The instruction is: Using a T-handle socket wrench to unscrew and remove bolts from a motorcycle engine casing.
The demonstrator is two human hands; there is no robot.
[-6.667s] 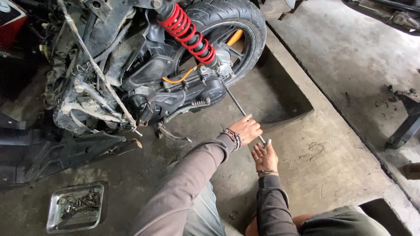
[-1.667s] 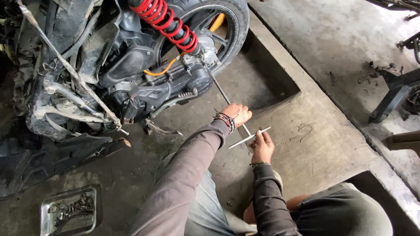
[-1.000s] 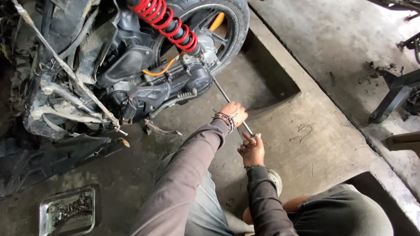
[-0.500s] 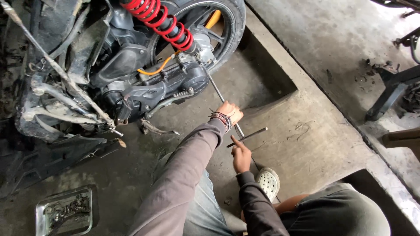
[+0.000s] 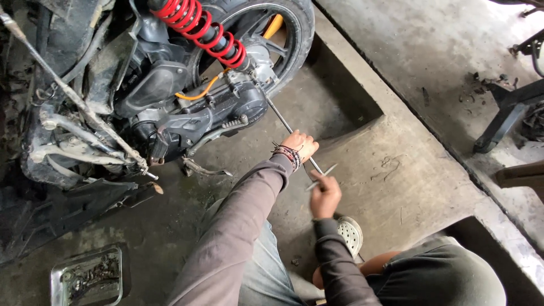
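A stripped scooter's engine case [image 5: 226, 110] sits by the rear wheel [image 5: 294, 34], under a red shock spring [image 5: 198, 28]. A long thin T-handle wrench [image 5: 280, 119] runs from the engine case down towards me. My left hand [image 5: 300, 146], with bracelets at the wrist, is closed round the wrench's shaft. Just below it, my right hand [image 5: 326, 195] grips the short crossbar [image 5: 322, 175] at the wrench's near end.
A metal tray [image 5: 59, 283] with several small bolts lies at the bottom left. A sunken concrete pit wall [image 5: 362, 96] runs diagonally beside the wheel. Black stand legs [image 5: 504, 113] stand at the right. My white perforated shoe [image 5: 351, 235] is under my right arm.
My right hand has swung the crossbar round on the shaft, from level to slanted. My left hand has stayed on the shaft. The view has shifted slightly.
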